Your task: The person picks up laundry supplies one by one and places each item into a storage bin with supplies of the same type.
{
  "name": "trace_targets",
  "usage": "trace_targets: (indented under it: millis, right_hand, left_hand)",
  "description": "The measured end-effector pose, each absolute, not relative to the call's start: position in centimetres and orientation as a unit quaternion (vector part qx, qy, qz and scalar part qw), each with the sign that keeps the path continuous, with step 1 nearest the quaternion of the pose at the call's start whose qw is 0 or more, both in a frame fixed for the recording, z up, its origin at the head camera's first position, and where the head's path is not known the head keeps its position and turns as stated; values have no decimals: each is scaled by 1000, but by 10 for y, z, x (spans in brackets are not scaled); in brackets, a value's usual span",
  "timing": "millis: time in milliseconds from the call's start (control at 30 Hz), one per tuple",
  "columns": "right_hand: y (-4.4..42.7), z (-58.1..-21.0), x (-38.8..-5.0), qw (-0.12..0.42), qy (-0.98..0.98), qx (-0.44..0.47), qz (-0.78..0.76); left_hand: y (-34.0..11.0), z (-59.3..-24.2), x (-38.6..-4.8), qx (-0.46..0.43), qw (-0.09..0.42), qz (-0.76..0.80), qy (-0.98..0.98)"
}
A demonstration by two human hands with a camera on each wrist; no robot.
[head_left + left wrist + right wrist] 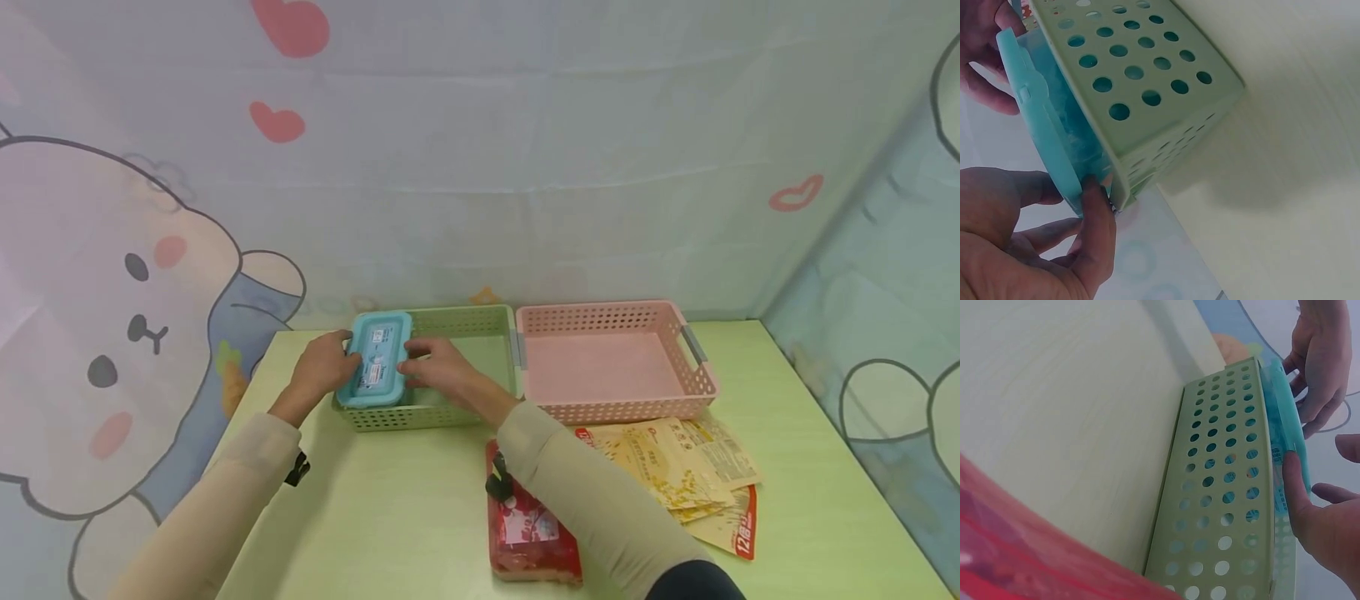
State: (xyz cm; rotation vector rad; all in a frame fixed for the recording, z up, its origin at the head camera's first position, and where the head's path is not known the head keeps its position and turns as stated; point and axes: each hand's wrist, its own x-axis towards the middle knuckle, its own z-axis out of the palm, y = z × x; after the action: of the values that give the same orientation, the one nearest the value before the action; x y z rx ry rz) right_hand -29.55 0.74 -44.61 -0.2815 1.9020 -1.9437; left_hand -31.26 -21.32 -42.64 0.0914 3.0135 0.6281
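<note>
A blue lidded plastic box (386, 346) with printed labels on its lid sits at the left end of the green basket (442, 417), tilted, its lid above the rim. My left hand (321, 367) grips its left edge; in the left wrist view, the thumb and fingers of that hand (1041, 244) pinch the end of the box (1044, 125). On the opposite edge my right hand (446, 369) holds the box, its fingers at the lid in the right wrist view. The box's lower part is hidden behind the basket wall.
A pink basket (600, 412) stands against the green one's right side. In front of it lie several yellow packets (660, 467), overlapping. A red clear-wrapped package (528, 537) lies near the front, partly under my right forearm. A printed cloth (450, 167) hangs behind the table.
</note>
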Motion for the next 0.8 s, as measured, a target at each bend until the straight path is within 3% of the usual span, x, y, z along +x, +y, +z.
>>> trace_targets:
  millis: [800]
  right_hand:
    - [11,-447,-297,224,716,-113,-652]
  left_hand:
    - [-212,-428,-314,16,39,196,980]
